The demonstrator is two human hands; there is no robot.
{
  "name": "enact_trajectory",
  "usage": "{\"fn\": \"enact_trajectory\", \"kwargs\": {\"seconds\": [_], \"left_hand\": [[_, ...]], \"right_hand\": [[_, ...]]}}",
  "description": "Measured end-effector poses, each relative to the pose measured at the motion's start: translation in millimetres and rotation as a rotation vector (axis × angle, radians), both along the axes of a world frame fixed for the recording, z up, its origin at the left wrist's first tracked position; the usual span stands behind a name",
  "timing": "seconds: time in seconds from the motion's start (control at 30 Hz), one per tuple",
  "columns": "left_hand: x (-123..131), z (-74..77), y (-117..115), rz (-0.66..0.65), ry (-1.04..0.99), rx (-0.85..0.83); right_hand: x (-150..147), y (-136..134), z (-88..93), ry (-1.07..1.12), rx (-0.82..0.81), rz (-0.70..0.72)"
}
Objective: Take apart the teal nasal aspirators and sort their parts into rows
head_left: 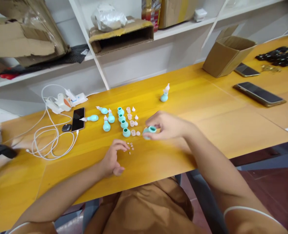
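Fingers (120, 145) of the left hand (111, 159) lie close together, thumb apart, hand at center-left of the frame; tips just beside tiny clear pieces (132, 149), can't tell if touching. Right hand (164, 125), frame center: thumb and fingers clamped on a teal bulb (150, 130), its wide mouth facing up, bulb lifted clear of the yellow table (199, 110).

Rest, left to right. White cables (51, 148) in loose loops, left side. Black mouse-like object (66, 127) beside a dark-screened phone (78, 117). Four teal bulbs with pale tips (106, 126) left of center; one on its side, its tip over the phone. Next, column of four open teal bulbs (126, 133), standing, mouths up. Right of those, clear cups (129, 116), then small pale cones (138, 133), a column each. One tipped teal bulb (164, 97) upright on its own, above the right hand. Open cardboard box (226, 57), upper right. Two more phones (259, 93) near it, black parts (280, 56) at far right.
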State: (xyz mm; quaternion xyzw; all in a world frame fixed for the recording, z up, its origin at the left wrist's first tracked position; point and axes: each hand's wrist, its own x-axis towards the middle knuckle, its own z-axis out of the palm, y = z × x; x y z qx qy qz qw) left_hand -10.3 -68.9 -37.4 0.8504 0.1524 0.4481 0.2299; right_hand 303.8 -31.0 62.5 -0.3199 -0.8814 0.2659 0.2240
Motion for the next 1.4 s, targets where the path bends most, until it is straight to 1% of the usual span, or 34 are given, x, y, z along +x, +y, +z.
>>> {"fn": "enact_trajectory", "kwargs": {"seconds": [0.07, 0.1, 0.13, 0.17, 0.2, 0.27, 0.4, 0.57, 0.87, 0.93, 1.03, 1.1, 1.13, 1.2, 1.27, 1.3, 1.33, 1.4], "left_hand": [[-0.1, 1.4, -0.3, -0.033, 0.020, -0.058], [-0.4, 2.0, -0.7, -0.049, 0.029, -0.082], [-0.8, 2.3, -1.0, -0.063, 0.035, -0.099], [-1.1, 2.4, -1.3, -0.076, 0.041, -0.111], [-1.4, 2.4, -1.4, -0.087, 0.050, -0.117], [-1.9, 2.1, -1.5, -0.100, 0.060, -0.110], [-2.1, 2.4, -1.4, -0.112, 0.068, -0.109], [-1.8, 6.0, -3.6, -0.121, 0.121, -0.146], [-1.9, 1.0, -5.3, -0.122, 0.121, -0.138], [-2.0, 1.0, -5.8, -0.125, 0.141, -0.144], [-1.9, 1.3, -6.4, -0.133, 0.151, -0.152], [-1.9, 1.7, -6.6, -0.138, 0.158, -0.153], [-2.0, 2.0, -6.7, -0.139, 0.162, -0.154], [-2.3, 2.7, -6.8, -0.139, 0.173, -0.157], [-2.8, 3.5, -6.9, -0.137, 0.189, -0.164], [-3.0, 3.8, -6.9, -0.138, 0.196, -0.166], [-3.2, 4.1, -6.9, -0.138, 0.200, -0.167], [-3.2, 4.6, -6.8, -0.139, 0.203, -0.171]], "right_hand": [[29.4, 8.9, 8.5, -0.215, 0.007, -0.313], [40.1, 12.9, 9.7, -0.347, -0.022, -0.452], [47.7, 16.4, 9.1, -0.472, -0.068, -0.556], [52.3, 19.3, 7.1, -0.579, -0.113, -0.629], [54.2, 21.5, 4.5, -0.663, -0.154, -0.672], [52.8, 24.0, -0.8, -0.762, -0.206, -0.697], [50.0, 22.5, -7.2, -0.818, -0.205, -0.692], [61.2, 17.9, -10.8, -0.766, -0.133, -0.677], [56.1, 15.3, 0.1, -0.771, -0.236, -0.708], [55.8, 13.3, 1.4, -0.733, -0.184, -0.728], [54.1, 12.9, -1.8, -0.552, 0.038, -0.754], [50.8, 14.9, -7.3, -0.395, 0.137, -0.684], [48.6, 16.3, -10.8, -0.332, 0.147, -0.608], [43.4, 19.1, -17.9, -0.255, 0.115, -0.419], [37.4, 21.2, -24.0, -0.250, 0.058, -0.266], [34.2, 21.9, -26.3, -0.270, 0.032, -0.217], [31.0, 22.4, -28.0, -0.297, 0.007, -0.185], [25.1, 22.6, -29.8, -0.354, -0.049, -0.168]]}}
